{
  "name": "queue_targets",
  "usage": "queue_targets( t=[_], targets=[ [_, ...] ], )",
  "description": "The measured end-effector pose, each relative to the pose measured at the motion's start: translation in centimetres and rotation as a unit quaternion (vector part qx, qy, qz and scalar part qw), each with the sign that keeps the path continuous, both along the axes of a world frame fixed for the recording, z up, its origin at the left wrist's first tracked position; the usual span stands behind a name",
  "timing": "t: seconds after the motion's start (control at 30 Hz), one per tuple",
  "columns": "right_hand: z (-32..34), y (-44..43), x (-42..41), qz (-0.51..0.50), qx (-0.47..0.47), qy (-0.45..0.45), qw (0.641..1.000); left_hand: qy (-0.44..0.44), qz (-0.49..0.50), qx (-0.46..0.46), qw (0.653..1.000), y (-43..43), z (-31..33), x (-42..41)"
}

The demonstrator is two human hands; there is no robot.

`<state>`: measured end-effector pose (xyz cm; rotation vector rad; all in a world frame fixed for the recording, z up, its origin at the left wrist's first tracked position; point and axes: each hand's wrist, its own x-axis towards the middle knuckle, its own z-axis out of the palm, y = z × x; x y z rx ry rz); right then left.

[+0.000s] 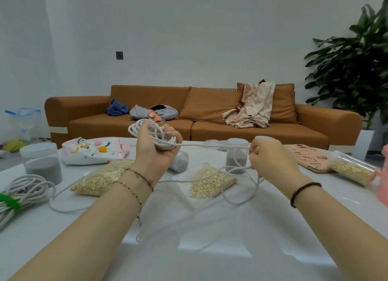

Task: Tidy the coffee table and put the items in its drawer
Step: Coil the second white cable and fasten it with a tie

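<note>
My left hand point(156, 146) grips a coil of white cable point(155, 134), raised above the white coffee table point(210, 228). A taut strand of the same cable runs right to my right hand point(270, 157), which pinches it. The loose remainder of the cable loops over the table between my arms. Two clear bags of oats point(100, 178) point(210, 182) lie beneath my hands. No drawer is visible.
On the table: a jar of grey sand point(42, 163) and a second cable bundle point(21, 194) at left, a white pouch point(92, 148), another sand jar point(236, 157), a pink notebook point(310, 157), an oat-filled tube point(352, 169). A brown sofa point(210, 117) stands behind, a plant point(357, 66) at right.
</note>
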<state>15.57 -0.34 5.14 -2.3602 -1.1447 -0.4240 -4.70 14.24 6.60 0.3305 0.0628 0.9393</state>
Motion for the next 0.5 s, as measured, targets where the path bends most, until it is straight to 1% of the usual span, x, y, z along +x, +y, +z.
queue_targets(
  t=[0.07, 0.1, 0.17, 0.2, 0.27, 0.3, 0.37, 0.4, 0.43, 0.5],
  targets=[
    [-0.1, -0.1, 0.9, -0.008, 0.023, 0.008, 1.000, 0.016, -0.049, 0.037, 0.998, -0.4, -0.2, 0.3],
    [-0.2, 0.0, 1.1, 0.007, 0.030, 0.012, 0.999, 0.030, -0.071, 0.054, 0.996, -0.7, -0.4, 0.7],
    [0.0, 0.4, 0.8, 0.074, 0.023, 0.024, 0.997, 0.058, -0.099, 0.086, 0.990, -1.3, -0.8, 1.2],
    [0.2, 0.5, 0.2, 0.107, -0.001, 0.012, 0.994, 0.072, -0.105, 0.101, 0.987, -1.6, -0.9, 1.4],
    [0.6, 0.4, -1.2, 0.151, -0.068, -0.054, 0.985, 0.098, -0.099, 0.126, 0.982, -2.0, -1.0, 1.7],
    [0.8, 0.3, -1.8, 0.172, -0.084, -0.094, 0.977, 0.114, -0.088, 0.138, 0.980, -2.2, -1.1, 1.8],
    [1.0, -0.1, -3.0, 0.228, -0.091, -0.148, 0.958, 0.150, -0.052, 0.151, 0.976, -2.4, -1.2, 2.0],
    [1.0, -0.2, -3.4, 0.259, -0.098, -0.151, 0.949, 0.167, -0.030, 0.153, 0.974, -2.5, -1.3, 2.0],
    [1.1, -0.4, -3.8, 0.292, -0.106, -0.131, 0.941, 0.184, -0.008, 0.151, 0.971, -2.6, -1.3, 2.1],
    [1.2, -0.6, -4.7, 0.353, -0.087, -0.016, 0.931, 0.219, 0.039, 0.143, 0.964, -2.5, -1.5, 2.1]
  ],
)
